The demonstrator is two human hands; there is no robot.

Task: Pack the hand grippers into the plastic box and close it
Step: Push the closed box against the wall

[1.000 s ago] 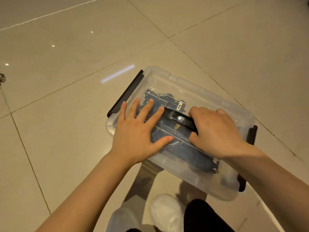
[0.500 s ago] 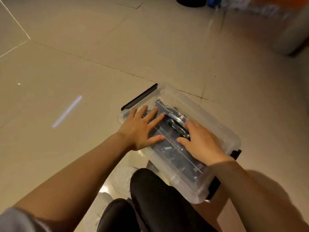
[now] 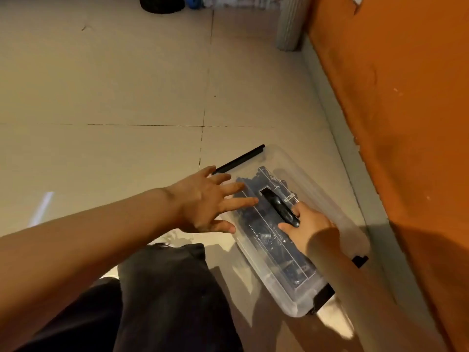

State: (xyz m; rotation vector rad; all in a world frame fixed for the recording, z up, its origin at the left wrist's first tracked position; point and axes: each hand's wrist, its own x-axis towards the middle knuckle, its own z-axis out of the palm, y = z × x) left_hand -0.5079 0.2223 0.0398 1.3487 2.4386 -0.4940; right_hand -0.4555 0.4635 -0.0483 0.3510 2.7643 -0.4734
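A clear plastic box (image 3: 327,196) lies on the tiled floor with its lid on. Dark hand grippers (image 3: 274,240) with metal springs show through the lid. A black carry handle (image 3: 279,207) sits in the middle of the lid. My right hand (image 3: 308,226) grips the near end of that handle. My left hand (image 3: 210,201) has its fingers spread and straight over the lid's left side; whether they touch it I cannot tell. A black latch (image 3: 238,160) runs along the far left end, another black latch (image 3: 323,295) at the near end.
An orange wall (image 3: 396,97) with a grey skirting stands close on the right of the box. My dark-trousered leg (image 3: 157,295) is just below the box. A pale cylinder (image 3: 289,24) and dark objects (image 3: 162,5) sit far off on the floor.
The view has swung toward the orange wall. My left hand's fingers have spread wider on the lid's left side, and my right hand has closed around the black handle.
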